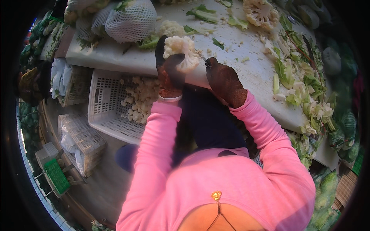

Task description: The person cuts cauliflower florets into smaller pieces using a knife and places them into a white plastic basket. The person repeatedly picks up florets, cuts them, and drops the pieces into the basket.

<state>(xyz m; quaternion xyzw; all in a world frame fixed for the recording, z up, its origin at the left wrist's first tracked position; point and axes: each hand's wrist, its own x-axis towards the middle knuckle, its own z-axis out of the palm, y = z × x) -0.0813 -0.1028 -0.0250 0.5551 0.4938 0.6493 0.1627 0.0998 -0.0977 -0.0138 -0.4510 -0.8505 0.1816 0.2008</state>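
My left hand (172, 69), in a dark, brown-stained glove, grips a piece of cauliflower (185, 52) above the front edge of the white tabletop (248, 78). Its cut stem side faces right. Just right of it my gloved right hand (224, 79) is closed around a small tool, probably a knife (203, 57); its thin metal tip points at the cauliflower and most of it is hidden in the fist. Behind my left fingertips another cauliflower head (171, 29) rests on the table. Below my left hand stands a white plastic crate (105, 115) with cut florets (138, 101) inside.
Cauliflowers in white foam nets (131, 21) are heaped at the back left. A trimmed cauliflower (261, 14) lies at the back right. Leaf and stem trimmings (300, 83) pile along the table's right side. More crates (82, 141) stand on the floor at left.
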